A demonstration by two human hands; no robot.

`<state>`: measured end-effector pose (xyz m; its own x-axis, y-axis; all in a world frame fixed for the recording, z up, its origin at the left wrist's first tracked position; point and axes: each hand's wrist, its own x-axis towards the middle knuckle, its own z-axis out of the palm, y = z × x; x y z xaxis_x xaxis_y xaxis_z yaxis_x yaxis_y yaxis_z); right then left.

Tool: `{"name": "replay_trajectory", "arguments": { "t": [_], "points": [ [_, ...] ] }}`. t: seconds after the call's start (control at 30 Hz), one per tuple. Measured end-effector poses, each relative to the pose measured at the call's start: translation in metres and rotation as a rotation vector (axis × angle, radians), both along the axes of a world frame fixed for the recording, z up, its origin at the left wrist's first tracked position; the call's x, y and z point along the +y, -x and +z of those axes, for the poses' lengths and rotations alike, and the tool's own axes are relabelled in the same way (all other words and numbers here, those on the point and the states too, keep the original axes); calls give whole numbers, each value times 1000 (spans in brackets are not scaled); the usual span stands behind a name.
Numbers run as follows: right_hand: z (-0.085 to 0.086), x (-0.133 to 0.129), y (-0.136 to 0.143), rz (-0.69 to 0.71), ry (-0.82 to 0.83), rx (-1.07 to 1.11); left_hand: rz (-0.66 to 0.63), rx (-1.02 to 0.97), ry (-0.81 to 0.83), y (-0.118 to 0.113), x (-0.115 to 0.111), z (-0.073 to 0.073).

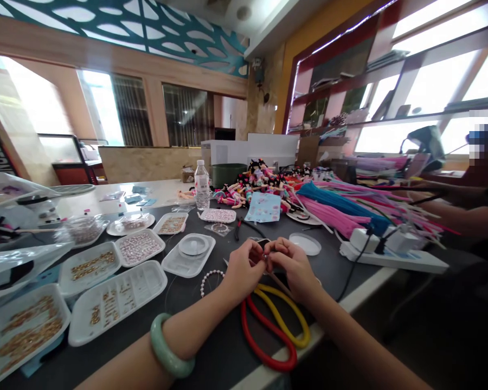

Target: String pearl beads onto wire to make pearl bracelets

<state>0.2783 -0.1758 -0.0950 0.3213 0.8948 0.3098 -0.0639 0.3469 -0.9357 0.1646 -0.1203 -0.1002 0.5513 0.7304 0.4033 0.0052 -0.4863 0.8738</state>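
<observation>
My left hand [246, 271] and my right hand [290, 268] meet above the dark tabletop, fingertips pinched together. Something tiny sits between them, too small and too covered to name. Below them lie a thick red loop [264, 346] and a yellow loop [295, 314], which look like scissor handles; a pointed metal tip [226, 262] shows left of my left hand. A curved string of pale beads [204, 283] rests beside my left forearm, partly hidden by it. A green bangle [166, 346] circles my left wrist. Dark-handled pliers [238, 227] lie just beyond my hands.
White trays of gold findings [120, 295] and pink beads [141, 247] fill the left. A water bottle [202, 185], a doll pile [252, 184] and a blue printed sheet [263, 207] stand behind. Pink and blue fuzzy stems [341, 208], a power strip [406, 260] and another person's arm [451, 211] are right.
</observation>
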Motion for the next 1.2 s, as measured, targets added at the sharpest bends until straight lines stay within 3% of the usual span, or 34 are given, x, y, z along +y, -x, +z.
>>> {"name": "replay_trajectory", "arguments": {
  "t": [0.83, 1.07, 1.2],
  "points": [
    [0, 1, 0, -22, -61, 41, -8, 40, -48, -1, 1, -4],
    [-5, 3, -5, -177, -40, -26, -6, 55, -44, -1, -1, 0],
    [-6, 3, -6, -191, -55, -58, -8, 79, -53, 0, -4, 3]
  ]
}}
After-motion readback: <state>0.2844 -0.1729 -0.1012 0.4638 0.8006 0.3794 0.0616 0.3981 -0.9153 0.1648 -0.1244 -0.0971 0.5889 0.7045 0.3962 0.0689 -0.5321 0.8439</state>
